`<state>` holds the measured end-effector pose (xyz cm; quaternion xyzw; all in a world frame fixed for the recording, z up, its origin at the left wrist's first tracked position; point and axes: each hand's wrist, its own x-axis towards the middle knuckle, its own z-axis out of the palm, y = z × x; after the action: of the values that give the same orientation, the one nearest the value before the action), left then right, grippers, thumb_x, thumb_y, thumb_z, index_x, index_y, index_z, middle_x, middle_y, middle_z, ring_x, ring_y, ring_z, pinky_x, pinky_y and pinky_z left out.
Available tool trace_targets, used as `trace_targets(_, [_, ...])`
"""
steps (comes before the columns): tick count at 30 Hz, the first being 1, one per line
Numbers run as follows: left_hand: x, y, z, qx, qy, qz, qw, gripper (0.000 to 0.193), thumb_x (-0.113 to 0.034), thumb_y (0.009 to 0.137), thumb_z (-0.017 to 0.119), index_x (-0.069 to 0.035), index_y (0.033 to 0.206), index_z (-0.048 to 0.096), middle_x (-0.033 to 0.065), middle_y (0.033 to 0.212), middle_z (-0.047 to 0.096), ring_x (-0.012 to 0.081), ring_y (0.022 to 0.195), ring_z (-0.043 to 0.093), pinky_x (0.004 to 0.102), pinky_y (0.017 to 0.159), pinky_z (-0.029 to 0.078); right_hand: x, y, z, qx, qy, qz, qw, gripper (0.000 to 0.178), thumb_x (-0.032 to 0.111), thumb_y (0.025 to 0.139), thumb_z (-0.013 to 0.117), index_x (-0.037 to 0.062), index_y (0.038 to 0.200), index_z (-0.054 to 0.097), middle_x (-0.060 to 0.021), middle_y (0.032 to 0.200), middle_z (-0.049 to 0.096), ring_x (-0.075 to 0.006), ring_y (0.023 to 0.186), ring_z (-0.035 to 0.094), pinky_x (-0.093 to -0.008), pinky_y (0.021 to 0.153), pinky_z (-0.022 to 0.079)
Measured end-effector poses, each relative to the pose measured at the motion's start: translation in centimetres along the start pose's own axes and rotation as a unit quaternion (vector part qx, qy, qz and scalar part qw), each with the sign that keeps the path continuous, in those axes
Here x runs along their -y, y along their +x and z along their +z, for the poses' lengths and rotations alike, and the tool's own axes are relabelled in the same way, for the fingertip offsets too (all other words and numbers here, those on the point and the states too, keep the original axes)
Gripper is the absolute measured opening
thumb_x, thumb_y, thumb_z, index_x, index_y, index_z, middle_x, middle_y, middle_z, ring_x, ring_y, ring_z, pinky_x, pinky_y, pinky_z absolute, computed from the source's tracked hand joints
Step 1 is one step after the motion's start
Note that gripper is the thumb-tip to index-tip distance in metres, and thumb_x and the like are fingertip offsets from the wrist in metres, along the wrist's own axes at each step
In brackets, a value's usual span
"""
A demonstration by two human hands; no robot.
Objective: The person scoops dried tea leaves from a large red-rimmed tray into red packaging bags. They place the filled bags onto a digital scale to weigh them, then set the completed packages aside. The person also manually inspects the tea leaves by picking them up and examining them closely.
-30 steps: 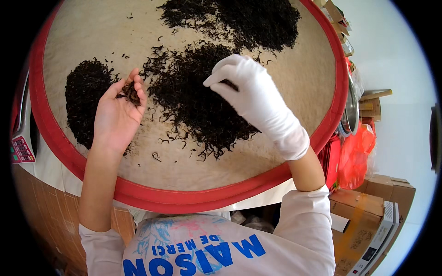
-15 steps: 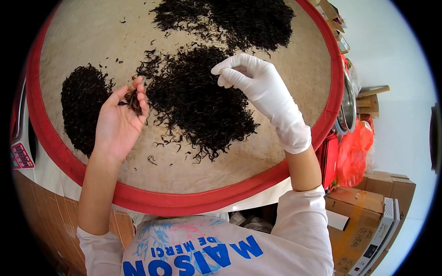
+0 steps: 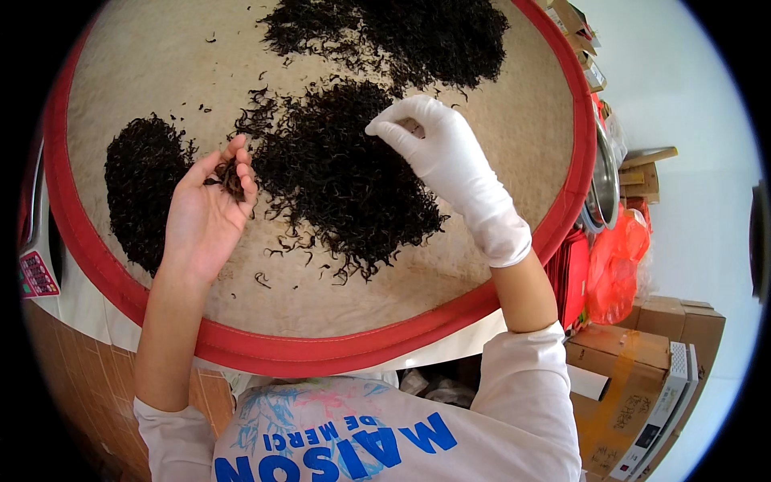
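Note:
My bare left hand [image 3: 207,210] is palm up, its fingers curled around a small bunch of brownish tea leaves [image 3: 230,177]. Over the middle pile of dark, twisted tea leaves [image 3: 345,177] hovers my right hand [image 3: 450,157], in a white glove. Its thumb and fingertips are pressed together in a pinch; whatever lies between them, if anything, is too small to see. A smaller leaf pile [image 3: 143,193] lies left of my left hand, and a larger one [image 3: 434,36] at the far side. All rest on a round, beige, cloth-lined tray [image 3: 273,309] with a red rim.
Loose leaves are scattered between the piles. Right of the tray are metal bowls [image 3: 604,181], a red plastic bag [image 3: 617,269] and cardboard boxes [image 3: 618,353]. A scale-like device [image 3: 38,269] stands at the left edge, beside the tray.
My right hand has shifted very slightly left, its fingertips drawn closer together. My left hand stays almost in place with the tea leaves.

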<state>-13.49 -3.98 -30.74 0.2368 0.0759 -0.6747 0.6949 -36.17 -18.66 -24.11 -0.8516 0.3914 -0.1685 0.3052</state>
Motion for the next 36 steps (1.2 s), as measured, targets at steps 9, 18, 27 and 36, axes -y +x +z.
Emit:
trace_targets(9, [0.4,0.1,0.0,0.004,0.017,-0.003,1.0,0.028,-0.015,0.099,0.043,0.002,0.117,0.056,0.0056,0.094,0.06,0.0133,0.082,0.058,0.0258,0.076,0.053,-0.7,-0.1,1.7,-0.028,-0.189,-0.116,0.975,0.019,0.022,0.078,0.074,0.0053,0.087,0.071,-0.013,0.085,0.065,-0.0298,0.082,0.063,-0.0382,0.077,0.051])
trace_targets(18, [0.3,0.0,0.0,-0.001,0.02,0.0,1.0,0.028,-0.015,0.101,0.043,0.0,0.122,0.053,0.007,0.099,0.059,0.0147,0.085,0.058,0.0262,0.076,0.052,-0.2,-0.1,0.5,-0.015,-0.033,-0.05,0.998,0.016,0.017,0.082,0.071,0.0034,0.09,0.07,-0.0122,0.087,0.066,-0.0253,0.081,0.064,-0.0342,0.075,0.051])
trace_targets(27, [2.0,-0.3,1.5,0.043,0.044,-0.096,0.993,0.043,-0.023,0.102,0.038,0.011,0.127,0.048,0.0194,0.119,0.058,0.0263,0.111,0.059,0.0351,0.096,0.052,1.9,-0.8,0.4,0.12,0.265,0.042,0.956,0.026,0.024,0.094,0.062,-0.0014,0.097,0.069,-0.0046,0.088,0.067,-0.0112,0.084,0.06,-0.027,0.08,0.048])
trace_targets(36, [3.0,-0.5,1.8,0.068,0.054,-0.134,0.987,0.049,-0.027,0.103,0.035,0.012,0.132,0.042,0.0233,0.129,0.052,0.0298,0.121,0.054,0.0367,0.103,0.047,3.8,-1.5,2.0,0.049,0.094,-0.075,0.992,0.019,0.013,0.095,0.059,0.0019,0.108,0.067,-0.0065,0.095,0.066,-0.0136,0.09,0.061,-0.0271,0.082,0.048])
